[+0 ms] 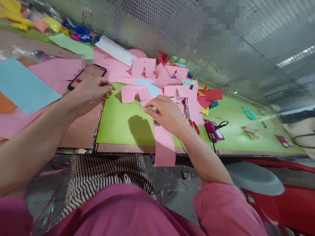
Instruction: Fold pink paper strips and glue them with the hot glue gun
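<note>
My left hand point(94, 89) hovers near the phone point(90, 72), its fingers bent and thumb near the fingertips; whether it holds something small cannot be made out. My right hand point(164, 113) is above the green sheet point(118, 123), fingers curved and thumb apart from them, over a pink paper strip point(165, 147) that hangs past the table edge. A small dark object point(157, 122) shows partly under the right hand. Folded pink paper pieces point(128, 94) with small blue dots stand and lie just beyond both hands.
Red-handled scissors point(194, 126) and a purple badge holder point(214, 131) lie to the right. Light blue paper point(27, 85) is at the left. A white folded sheet point(114, 50) lies at the back, before a perforated metal panel point(152, 29). A grey stool seat point(254, 178) is at lower right.
</note>
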Motion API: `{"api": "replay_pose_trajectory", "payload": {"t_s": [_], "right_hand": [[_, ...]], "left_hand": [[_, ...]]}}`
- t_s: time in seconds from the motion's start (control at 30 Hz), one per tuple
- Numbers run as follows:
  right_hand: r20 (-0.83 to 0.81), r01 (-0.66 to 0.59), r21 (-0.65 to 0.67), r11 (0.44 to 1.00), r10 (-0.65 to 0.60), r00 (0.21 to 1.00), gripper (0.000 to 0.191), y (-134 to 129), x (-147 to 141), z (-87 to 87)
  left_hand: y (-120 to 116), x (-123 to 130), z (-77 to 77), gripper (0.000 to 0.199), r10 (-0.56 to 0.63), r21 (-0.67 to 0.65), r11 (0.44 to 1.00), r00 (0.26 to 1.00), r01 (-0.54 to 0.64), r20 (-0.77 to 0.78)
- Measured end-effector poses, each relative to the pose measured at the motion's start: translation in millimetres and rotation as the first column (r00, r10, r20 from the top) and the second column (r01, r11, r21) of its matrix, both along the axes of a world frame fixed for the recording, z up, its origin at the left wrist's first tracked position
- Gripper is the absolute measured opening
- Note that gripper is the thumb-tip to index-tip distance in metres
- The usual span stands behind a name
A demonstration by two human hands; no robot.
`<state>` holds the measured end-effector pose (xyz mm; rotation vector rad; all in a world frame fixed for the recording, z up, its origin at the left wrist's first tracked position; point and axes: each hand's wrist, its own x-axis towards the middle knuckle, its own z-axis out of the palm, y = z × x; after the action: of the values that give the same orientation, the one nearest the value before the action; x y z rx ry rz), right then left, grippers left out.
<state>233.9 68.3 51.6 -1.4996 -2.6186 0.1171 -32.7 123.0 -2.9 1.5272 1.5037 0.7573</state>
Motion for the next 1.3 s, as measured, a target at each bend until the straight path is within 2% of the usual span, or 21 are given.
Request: {"api": "replay_pose_trajectory", "payload": {"t_s": [0.07,0.17,0.3,0.57,0.83,0.93,1.07,1.17,1.3], "right_hand": [[-0.022,-0.033,-0.025,0.999,0.032,0.999,0.023,10.7,-36.4,-11.3],[0.061,-0.031,-0.051,0.998,0.034,0.998,0.028,26.5,-75.7,-29.3],[0.151,0.01,-0.044,0.999,-0.003,0.988,0.036,40.4,-93.2,-42.1],[0.166,0.034,-0.069,0.997,-0.022,0.986,0.029,49.5,-99.6,-38.7],[0.017,0.01,-0.128,0.992,-0.008,1.0,0.023,48.7,-94.4,-34.9],[-0.117,0.024,-0.071,0.997,-0.032,0.993,0.021,50.4,-78.7,-31.7],[-0.27,0.138,0.022,0.99,-0.127,0.955,0.019,61.0,-59.0,-29.2],[-0.27,0.134,0.044,0.99,-0.117,0.956,0.017,68.5,-56.8,-33.4],[-0.172,0.111,0.091,0.99,-0.094,0.981,0.018,70.1,-65.1,-38.9]], "left_hand": [[1.4,-2.2,2.1,0.029,0.033,0.102,0.995,0.989,-0.018,-0.146],[1.4,-1.8,1.7,0.033,0.089,0.237,0.971,0.916,0.007,-0.392],[1.7,1.4,-1.8,0.039,0.07,0.275,0.958,0.859,0.084,-0.507],[1.6,2.9,-2.7,0.036,0.06,0.249,0.965,0.866,0.076,-0.496],[-0.2,5.8,-1.9,0.038,0.047,0.248,0.965,0.875,0.084,-0.481],[-0.5,8.7,-5.9,0.035,0.048,0.275,0.959,0.911,0.073,-0.41],[-2.5,16.0,-10.9,0.031,0.064,0.292,0.956,0.955,0.025,-0.29],[-3.2,23.1,-13.0,0.035,0.075,0.275,0.962,0.958,0.004,-0.275],[-1.2,30.8,-15.5,0.034,0.062,0.286,0.958,0.951,0.029,-0.302]]}}
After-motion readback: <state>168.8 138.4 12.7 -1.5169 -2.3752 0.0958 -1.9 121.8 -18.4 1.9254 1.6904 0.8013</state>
